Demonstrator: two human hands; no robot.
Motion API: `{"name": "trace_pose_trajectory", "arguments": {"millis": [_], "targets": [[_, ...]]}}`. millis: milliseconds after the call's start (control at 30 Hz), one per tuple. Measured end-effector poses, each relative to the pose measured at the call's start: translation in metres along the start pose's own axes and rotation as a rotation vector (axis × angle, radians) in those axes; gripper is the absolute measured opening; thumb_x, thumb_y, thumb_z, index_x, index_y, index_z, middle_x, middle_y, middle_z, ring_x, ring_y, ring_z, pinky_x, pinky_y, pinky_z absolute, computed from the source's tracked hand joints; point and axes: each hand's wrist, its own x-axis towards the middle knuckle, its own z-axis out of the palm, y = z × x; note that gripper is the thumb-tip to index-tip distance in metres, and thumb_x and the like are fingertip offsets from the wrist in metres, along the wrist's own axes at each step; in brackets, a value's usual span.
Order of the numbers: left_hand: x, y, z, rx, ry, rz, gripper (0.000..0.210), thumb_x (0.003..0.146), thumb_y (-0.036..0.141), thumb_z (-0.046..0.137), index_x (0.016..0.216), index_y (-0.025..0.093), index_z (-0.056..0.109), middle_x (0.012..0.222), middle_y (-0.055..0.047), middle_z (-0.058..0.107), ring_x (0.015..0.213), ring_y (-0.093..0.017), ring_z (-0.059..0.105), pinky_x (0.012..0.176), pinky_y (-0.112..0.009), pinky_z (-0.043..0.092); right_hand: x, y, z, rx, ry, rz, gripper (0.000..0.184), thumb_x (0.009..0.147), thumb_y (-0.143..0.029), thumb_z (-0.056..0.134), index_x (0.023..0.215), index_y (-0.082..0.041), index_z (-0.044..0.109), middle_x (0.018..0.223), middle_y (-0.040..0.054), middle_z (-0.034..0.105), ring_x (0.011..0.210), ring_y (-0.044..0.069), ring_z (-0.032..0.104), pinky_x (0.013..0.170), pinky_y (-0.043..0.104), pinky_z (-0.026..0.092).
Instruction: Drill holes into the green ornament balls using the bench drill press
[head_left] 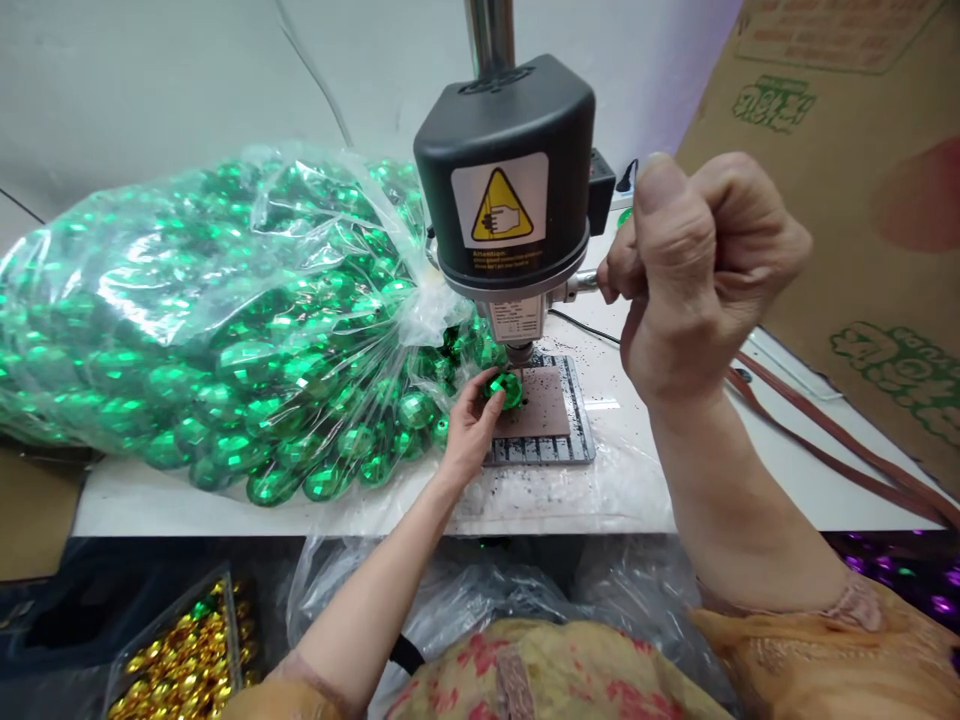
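My left hand [474,425] grips a shiny green faceted ball [505,389] between thumb and fingers, right under the chuck [520,353] of a small bench drill press [506,170]. The ball sits over a brown board [551,400] lying on the drill's slotted metal base [579,410]. My right hand [701,265] is raised beside the machine's head, its fingers curled round the feed lever [583,284]. Most of that lever is hidden by the hand. Dark shavings are scattered over the base.
A big clear plastic bag [225,330] of green faceted balls fills the table's left side. Cardboard boxes [847,200] stand at the right, near a brown strap [840,440]. Below the white table [247,518], a container [234,630] holds gold balls; purple balls [900,575] show at lower right.
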Motion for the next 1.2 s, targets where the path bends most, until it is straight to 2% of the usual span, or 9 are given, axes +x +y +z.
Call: {"name": "trace_pose_trajectory", "arguments": {"millis": [67, 200, 367, 500, 600, 867, 1000, 1200], "targets": [[0.005, -0.005, 0.002, 0.038, -0.004, 0.055, 0.057, 0.084, 0.053, 0.071, 0.13, 0.022, 0.06, 0.13, -0.011, 0.066, 0.118, -0.024, 0.064, 0.102, -0.038, 0.053, 0.0, -0.001, 0.0, -0.038, -0.012, 0.016, 0.048, 0.091, -0.04, 0.06, 0.061, -0.021, 0.028, 0.056, -0.0058, 0.024, 0.044, 0.004, 0.033, 0.044, 0.023, 0.031], [0.011, -0.014, 0.006, 0.062, -0.037, 0.1, 0.06, 0.082, 0.049, 0.074, 0.132, 0.02, 0.058, 0.135, -0.013, 0.062, 0.124, -0.026, 0.062, 0.108, -0.042, 0.049, 0.001, -0.002, -0.001, -0.027, -0.029, 0.0, 0.046, 0.091, -0.035, 0.059, 0.061, -0.02, 0.027, 0.055, -0.0057, 0.024, 0.044, 0.003, 0.033, 0.044, 0.022, 0.03], [0.015, -0.018, 0.005, 0.111, -0.117, 0.158, 0.063, 0.081, 0.046, 0.076, 0.136, 0.021, 0.055, 0.139, -0.014, 0.055, 0.13, -0.027, 0.056, 0.111, -0.043, 0.047, 0.0, -0.002, -0.001, -0.094, -0.032, 0.01, 0.049, 0.093, -0.044, 0.056, 0.062, -0.02, 0.026, 0.058, -0.0053, 0.024, 0.045, 0.002, 0.032, 0.045, 0.02, 0.034], [0.013, -0.016, 0.006, 0.231, -0.139, 0.237, 0.057, 0.08, 0.041, 0.077, 0.13, 0.02, 0.057, 0.13, -0.012, 0.057, 0.126, -0.026, 0.057, 0.108, -0.042, 0.048, 0.001, -0.001, 0.0, -0.009, -0.015, -0.02, 0.043, 0.09, -0.028, 0.059, 0.062, -0.021, 0.027, 0.055, -0.0061, 0.024, 0.043, 0.003, 0.032, 0.044, 0.023, 0.03], [0.007, -0.012, 0.009, 0.262, -0.164, 0.228, 0.055, 0.08, 0.035, 0.077, 0.128, 0.021, 0.055, 0.126, -0.009, 0.061, 0.12, -0.024, 0.06, 0.105, -0.042, 0.05, 0.001, -0.002, 0.0, 0.037, -0.02, -0.028, 0.041, 0.089, -0.022, 0.058, 0.061, -0.021, 0.028, 0.053, -0.0063, 0.024, 0.043, 0.004, 0.032, 0.044, 0.024, 0.029], [0.001, -0.006, 0.013, 0.254, -0.162, 0.169, 0.056, 0.079, 0.032, 0.078, 0.128, 0.021, 0.053, 0.124, -0.008, 0.064, 0.117, -0.024, 0.063, 0.103, -0.041, 0.05, -0.002, -0.006, -0.001, -0.043, -0.025, 0.031, 0.045, 0.09, -0.029, 0.058, 0.06, -0.021, 0.026, 0.056, -0.0051, 0.025, 0.044, 0.004, 0.034, 0.045, 0.024, 0.031], [0.002, -0.007, 0.013, 0.22, -0.168, 0.145, 0.058, 0.079, 0.033, 0.079, 0.129, 0.021, 0.053, 0.127, -0.008, 0.064, 0.12, -0.025, 0.062, 0.106, -0.042, 0.049, -0.011, -0.004, -0.002, 0.028, 0.0, -0.026, 0.052, 0.089, -0.03, 0.061, 0.057, -0.02, 0.021, 0.05, -0.0053, 0.023, 0.041, 0.006, 0.029, 0.043, 0.028, 0.026], [0.002, -0.007, 0.014, 0.225, -0.151, 0.148, 0.057, 0.077, 0.032, 0.08, 0.127, 0.021, 0.055, 0.126, -0.008, 0.065, 0.12, -0.025, 0.062, 0.106, -0.042, 0.048, -0.022, 0.001, -0.004, 0.073, 0.017, -0.121, 0.056, 0.089, -0.031, 0.062, 0.055, -0.019, 0.019, 0.046, -0.0054, 0.019, 0.04, 0.006, 0.027, 0.045, 0.03, 0.027]]}}
